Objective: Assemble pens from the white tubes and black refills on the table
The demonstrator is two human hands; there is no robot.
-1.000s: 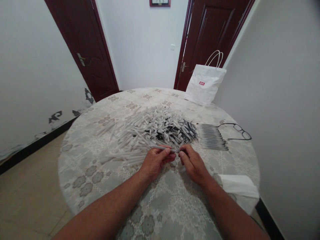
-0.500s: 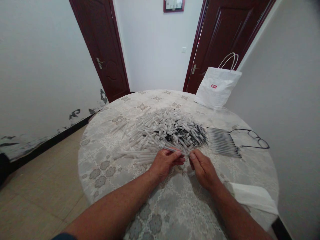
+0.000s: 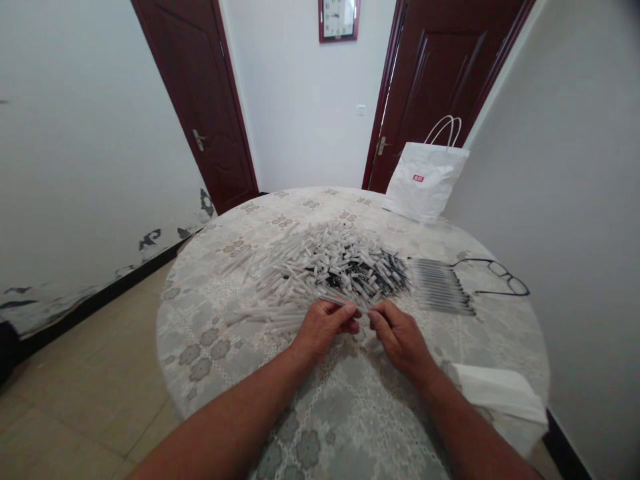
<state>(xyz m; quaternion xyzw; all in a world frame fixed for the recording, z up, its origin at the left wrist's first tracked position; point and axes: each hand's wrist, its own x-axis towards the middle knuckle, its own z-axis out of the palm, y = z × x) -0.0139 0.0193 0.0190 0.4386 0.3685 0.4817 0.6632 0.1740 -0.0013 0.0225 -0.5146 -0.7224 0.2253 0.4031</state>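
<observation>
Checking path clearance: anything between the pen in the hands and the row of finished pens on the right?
Nothing visible. The left hand and right hand hold the pen at the near edge of the pile. Only bare tablecloth lies between it and the row; the glasses lie beyond.

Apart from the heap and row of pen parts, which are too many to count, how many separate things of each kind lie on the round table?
White paper carrier bag with looped handles: 1
Black-rimmed eyeglasses: 1
Folded white tissue: 1
Total: 3
</observation>
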